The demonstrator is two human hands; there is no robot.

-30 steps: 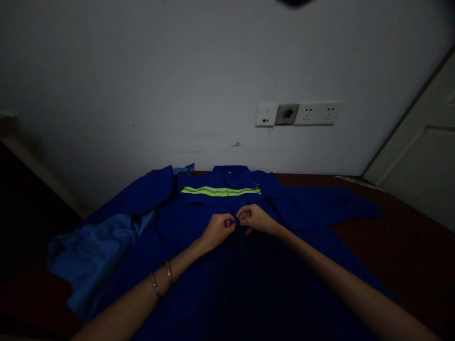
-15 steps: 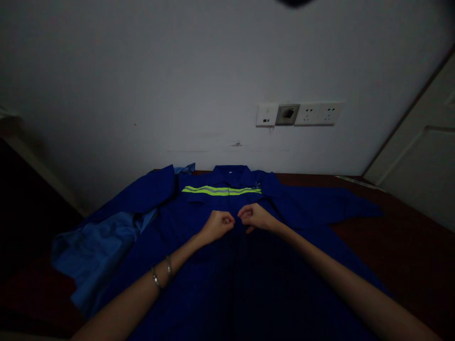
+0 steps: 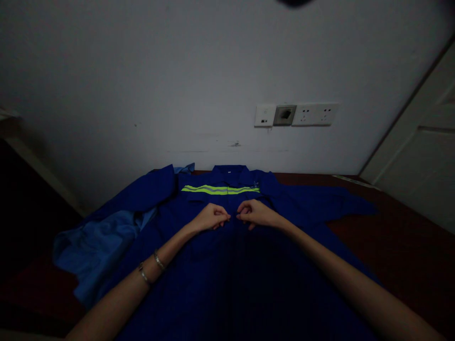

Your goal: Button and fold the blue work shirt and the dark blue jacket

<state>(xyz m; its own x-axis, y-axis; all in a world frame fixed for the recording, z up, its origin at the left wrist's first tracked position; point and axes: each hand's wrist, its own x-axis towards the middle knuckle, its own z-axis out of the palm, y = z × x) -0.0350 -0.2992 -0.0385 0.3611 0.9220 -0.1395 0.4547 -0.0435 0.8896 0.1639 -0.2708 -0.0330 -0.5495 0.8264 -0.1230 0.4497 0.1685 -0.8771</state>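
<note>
A dark blue work jacket lies spread out, front side up, its collar toward the wall. Across its chest runs a yellow-green reflective strip. Just below that strip, on the jacket's front centre line, my left hand is closed in a pinch on the fabric. My right hand pinches the cloth a short gap to the right, its fingers curled. The fingertips hide the exact spot that each hand grips, and the lower part of the jacket is lost in shadow.
Light blue cloth lies crumpled at the left, partly under the jacket's sleeve. The dark reddish tabletop meets a white wall bearing a row of sockets. A pale panelled door stands at the right.
Both hands have shifted slightly up the jacket toward the strip; my left hand has also moved a little left. The view has turned slightly. The jacket lies nearly as before.
</note>
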